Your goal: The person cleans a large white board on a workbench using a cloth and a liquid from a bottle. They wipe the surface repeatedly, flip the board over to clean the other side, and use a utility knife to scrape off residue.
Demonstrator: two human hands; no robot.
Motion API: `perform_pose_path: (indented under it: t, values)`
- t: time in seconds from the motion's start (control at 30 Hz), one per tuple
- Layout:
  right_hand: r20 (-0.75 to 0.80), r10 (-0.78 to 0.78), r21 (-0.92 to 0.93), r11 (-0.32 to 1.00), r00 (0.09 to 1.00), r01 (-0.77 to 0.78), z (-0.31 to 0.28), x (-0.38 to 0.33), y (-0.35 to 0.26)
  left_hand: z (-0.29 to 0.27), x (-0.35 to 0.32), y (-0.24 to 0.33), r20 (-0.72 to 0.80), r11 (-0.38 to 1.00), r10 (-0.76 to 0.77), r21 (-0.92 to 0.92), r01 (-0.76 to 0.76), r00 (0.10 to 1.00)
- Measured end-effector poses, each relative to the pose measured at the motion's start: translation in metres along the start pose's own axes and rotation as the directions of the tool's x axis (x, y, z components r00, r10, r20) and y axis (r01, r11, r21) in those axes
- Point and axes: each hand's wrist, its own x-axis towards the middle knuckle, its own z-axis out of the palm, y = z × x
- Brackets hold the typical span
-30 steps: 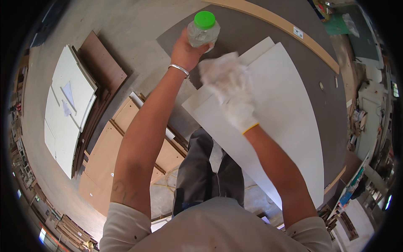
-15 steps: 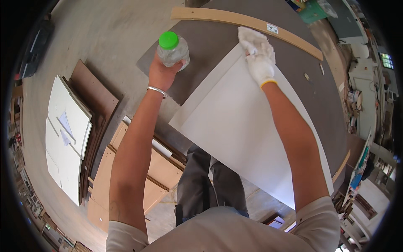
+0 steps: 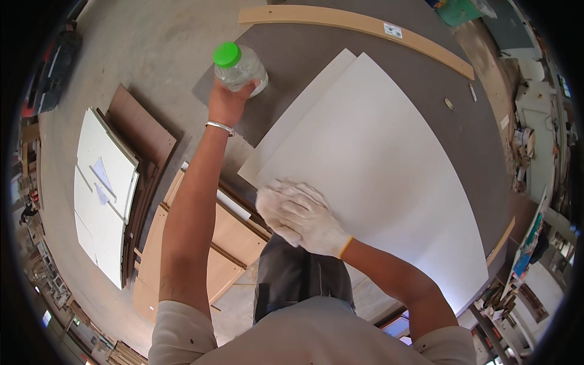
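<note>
My bare left hand (image 3: 229, 103) is wrapped round a clear plastic bottle (image 3: 246, 70) with a green lid, at the far left corner of the dark table. On my right hand (image 3: 316, 226) is a white knitted glove with a yellow cuff. Its fingers press a white cloth (image 3: 272, 204) against the near left edge of a white panel (image 3: 377, 152). Part of the cloth hangs past that edge. A second pale sheet shows under the panel along its left side.
A long wooden strip (image 3: 353, 23) lies along the back of the dark table (image 3: 474, 146). Two small pieces (image 3: 449, 104) rest at its right. Stacked white boards (image 3: 103, 201) and brown boards (image 3: 143, 121) stand left, with light wood panels (image 3: 237, 237) beside my legs.
My gloved right hand has swept with the cloth from the panel's far corner to its near left edge. My left hand and the bottle have shifted slightly left.
</note>
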Motion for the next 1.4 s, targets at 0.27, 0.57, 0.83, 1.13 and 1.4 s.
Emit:
perform_pose_path:
  t: [0.27, 0.57, 0.83, 1.13, 1.4]
  values:
    - [0.218, 0.154, -0.094, 0.986, 0.964, -0.136, -0.023, -0.188, 0.004, 0.004, 0.0, 0.004, -0.013, 1.0, -0.018, 0.013, 0.018, 1.0]
    - [-0.106, -0.015, -0.089, 0.996, 0.994, 0.006, 0.013, 0.027, 0.001, 0.007, 0.003, 0.018, 0.006, 0.999, -0.046, 0.012, 0.046, 0.999]
    - [-0.118, 0.062, -0.187, 0.979, 0.991, -0.084, 0.013, -0.095, 0.0, -0.011, -0.012, 0.023, -0.122, 0.996, -0.084, -0.009, 0.083, 0.989]
    - [0.108, 0.496, -0.331, 0.835, 0.862, -0.439, -0.032, -0.352, -0.046, -0.096, -0.145, 0.006, -0.338, 0.993, -0.104, 0.025, 0.119, 0.935]
    - [-0.476, 0.431, -0.272, 0.757, 0.767, -0.594, 0.029, -0.208, -0.052, -0.099, -0.312, 0.04, -0.373, 0.904, -0.424, -0.122, 0.41, 0.825]
